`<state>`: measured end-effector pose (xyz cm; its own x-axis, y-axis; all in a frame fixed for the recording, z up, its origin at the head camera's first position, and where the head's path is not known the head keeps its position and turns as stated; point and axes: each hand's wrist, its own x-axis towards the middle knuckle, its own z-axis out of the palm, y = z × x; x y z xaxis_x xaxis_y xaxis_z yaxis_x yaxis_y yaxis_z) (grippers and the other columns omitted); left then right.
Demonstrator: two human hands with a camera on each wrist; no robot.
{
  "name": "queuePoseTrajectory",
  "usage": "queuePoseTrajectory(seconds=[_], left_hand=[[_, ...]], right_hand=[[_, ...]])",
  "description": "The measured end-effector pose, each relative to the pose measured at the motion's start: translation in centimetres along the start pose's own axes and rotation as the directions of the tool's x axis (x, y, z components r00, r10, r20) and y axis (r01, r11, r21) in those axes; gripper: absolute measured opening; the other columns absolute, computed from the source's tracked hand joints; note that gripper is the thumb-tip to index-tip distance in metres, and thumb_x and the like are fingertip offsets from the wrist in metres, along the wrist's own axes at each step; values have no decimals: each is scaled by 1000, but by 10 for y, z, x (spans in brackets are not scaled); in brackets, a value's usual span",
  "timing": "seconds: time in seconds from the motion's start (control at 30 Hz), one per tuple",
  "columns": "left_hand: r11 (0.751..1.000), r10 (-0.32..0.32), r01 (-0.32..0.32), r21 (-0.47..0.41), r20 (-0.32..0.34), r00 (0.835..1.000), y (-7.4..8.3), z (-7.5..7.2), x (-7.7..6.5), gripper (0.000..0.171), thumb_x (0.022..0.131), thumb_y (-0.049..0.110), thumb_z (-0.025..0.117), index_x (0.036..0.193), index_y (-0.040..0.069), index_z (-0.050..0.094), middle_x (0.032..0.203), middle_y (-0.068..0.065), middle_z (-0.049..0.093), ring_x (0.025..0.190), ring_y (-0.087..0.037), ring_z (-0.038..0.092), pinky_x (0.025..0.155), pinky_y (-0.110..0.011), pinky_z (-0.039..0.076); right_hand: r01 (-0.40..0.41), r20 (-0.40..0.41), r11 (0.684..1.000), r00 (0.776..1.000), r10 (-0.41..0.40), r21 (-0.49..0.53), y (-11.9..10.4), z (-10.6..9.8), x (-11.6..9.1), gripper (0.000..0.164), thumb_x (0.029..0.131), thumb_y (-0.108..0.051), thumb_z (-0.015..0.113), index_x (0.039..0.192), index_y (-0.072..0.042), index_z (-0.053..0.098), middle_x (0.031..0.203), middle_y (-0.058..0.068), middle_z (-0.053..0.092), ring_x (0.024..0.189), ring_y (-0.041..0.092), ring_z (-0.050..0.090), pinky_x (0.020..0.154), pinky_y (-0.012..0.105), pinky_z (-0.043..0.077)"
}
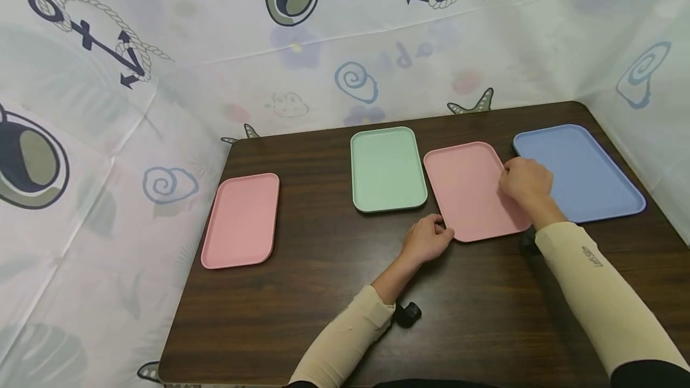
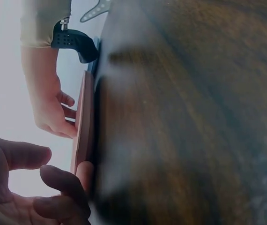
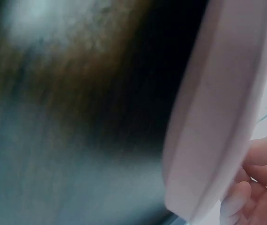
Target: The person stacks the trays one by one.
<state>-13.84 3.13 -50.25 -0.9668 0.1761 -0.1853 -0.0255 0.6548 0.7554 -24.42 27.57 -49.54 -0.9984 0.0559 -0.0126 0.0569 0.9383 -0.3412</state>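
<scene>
A pink tray [image 1: 469, 190] lies on the dark wooden table [image 1: 323, 298] between a green tray and a blue one. My left hand [image 1: 431, 237] curls its fingers at the tray's near-left corner; the left wrist view shows the fingertips [image 2: 79, 176] on the edge of the pink tray [image 2: 83, 126]. My right hand [image 1: 525, 181] grips the tray's right edge next to the blue tray. In the right wrist view the rim of the pink tray [image 3: 218, 108] stands off the table, with my fingers [image 3: 253, 192] behind it.
A mint green tray [image 1: 387, 167] sits just left of the held tray and a blue tray [image 1: 587, 172] at its right, close to the table's right edge. A second pink tray [image 1: 241, 220] lies far left. A patterned white curtain [image 1: 162, 76] surrounds the table.
</scene>
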Motion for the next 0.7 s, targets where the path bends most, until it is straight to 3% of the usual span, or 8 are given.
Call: queuePoseTrajectory(seconds=[0.47, 0.7], left_hand=[[990, 114, -104, 90, -113, 987, -5, -6, -5, 31, 88, 23, 62, 117, 10, 65, 81, 12, 64, 80, -10, 62, 72, -26, 47], [991, 135, -131, 34, -163, 977, -10, -20, -12, 34, 90, 21, 62, 122, 10, 62, 83, 9, 64, 72, -9, 56, 67, -26, 45]], right_hand=[[-81, 45, 991, 996, 77, 106, -1, -15, -22, 37, 94, -21, 46, 117, 0, 66, 108, 28, 62, 96, 49, 56, 70, 58, 44], [-102, 79, 981, 993, 90, 164, -9, -23, -27, 42, 96, -29, 48, 122, -1, 64, 114, 28, 61, 99, 49, 55, 70, 57, 44]])
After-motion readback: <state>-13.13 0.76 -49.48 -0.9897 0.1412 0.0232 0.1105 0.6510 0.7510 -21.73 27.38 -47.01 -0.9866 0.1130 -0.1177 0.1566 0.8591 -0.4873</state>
